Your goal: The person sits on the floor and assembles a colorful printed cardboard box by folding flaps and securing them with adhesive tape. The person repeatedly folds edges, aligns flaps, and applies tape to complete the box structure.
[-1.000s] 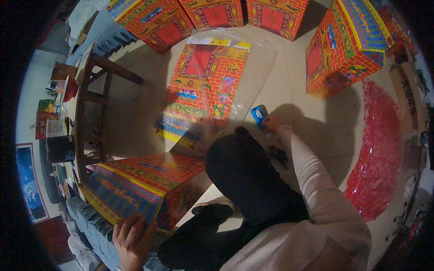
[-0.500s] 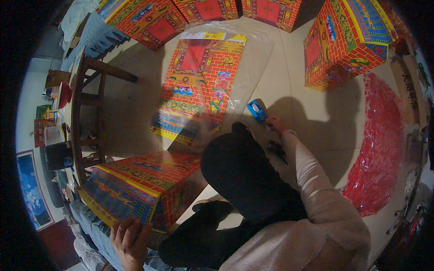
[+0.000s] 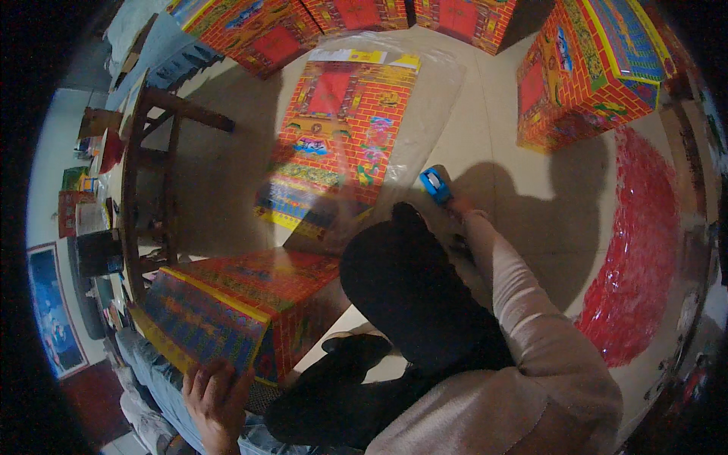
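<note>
At the lower left, my left hand (image 3: pixel 214 403) has its bent fingers over the yellow roof edge of a printed cardboard house box (image 3: pixel 303 334), patterned in red brick with a blue roof. A blue tape dispenser (image 3: pixel 436 184) rests on the floor beyond my black-clad leg. My right hand (image 3: pixel 464 208), somewhat blurred, has its fingers closed at the dispenser's near end. Left of the dispenser lies a flat printed house sheet (image 3: pixel 341 121) with matching red brick pattern, partly on clear plastic film (image 3: pixel 425 114). A small dark thing by my right wrist cannot be made out.
Several finished house boxes (image 3: pixel 447 23) stand along the far side, another box (image 3: pixel 580 83) at far right. Red plastic-wrapped material (image 3: pixel 637 250) covers the floor on the right. A wooden stool or table frame (image 3: pixel 174 114) stands left. My leg (image 3: pixel 417 280) fills the middle foreground.
My left hand has come onto the yellow roof edge. My right hand has shifted slightly left, closer against the tape dispenser, which stays put. The whole view has shifted a little.
</note>
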### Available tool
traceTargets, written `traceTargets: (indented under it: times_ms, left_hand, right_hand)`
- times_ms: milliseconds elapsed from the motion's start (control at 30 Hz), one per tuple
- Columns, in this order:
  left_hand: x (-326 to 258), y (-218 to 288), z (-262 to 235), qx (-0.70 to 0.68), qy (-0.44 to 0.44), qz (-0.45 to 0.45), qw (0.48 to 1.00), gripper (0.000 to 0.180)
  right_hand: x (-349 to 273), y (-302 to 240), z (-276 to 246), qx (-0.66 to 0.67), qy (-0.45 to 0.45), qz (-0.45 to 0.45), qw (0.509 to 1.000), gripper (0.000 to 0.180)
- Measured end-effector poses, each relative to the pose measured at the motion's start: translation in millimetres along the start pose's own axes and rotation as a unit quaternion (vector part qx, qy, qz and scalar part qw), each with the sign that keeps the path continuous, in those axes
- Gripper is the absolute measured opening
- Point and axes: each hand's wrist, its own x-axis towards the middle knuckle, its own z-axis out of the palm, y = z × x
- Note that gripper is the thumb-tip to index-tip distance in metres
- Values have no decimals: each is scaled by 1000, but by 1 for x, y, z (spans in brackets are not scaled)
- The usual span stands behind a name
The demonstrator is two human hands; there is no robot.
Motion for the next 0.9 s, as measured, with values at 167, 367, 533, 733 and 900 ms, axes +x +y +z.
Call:
traceTargets:
  times_ms: [167, 367, 533, 733, 900]
  left_hand:
    - [9, 6, -8, -13, 18, -43, 999, 30]
    - [12, -10, -7, -14, 30, 58, 998, 33]
    - [8, -18, -6, -46, 30, 87, 995, 32]
    - [4, -24, 7, -75, 119, 126, 982, 28]
    - [5, -27, 15, -75, 138, 139, 978, 26]
  right_hand:
    - [-53, -36, -21, -21, 38, -145, 988, 24]
    - [-160, -137, -103, 216, 50, -316, 923, 23]
    - [-360, -275, -147, 221, 183, -466, 837, 4]
    - [-503, -318, -85, 71, 83, -709, 697, 33]
    - [-522, -325, -16, 92, 16, -722, 686, 37]
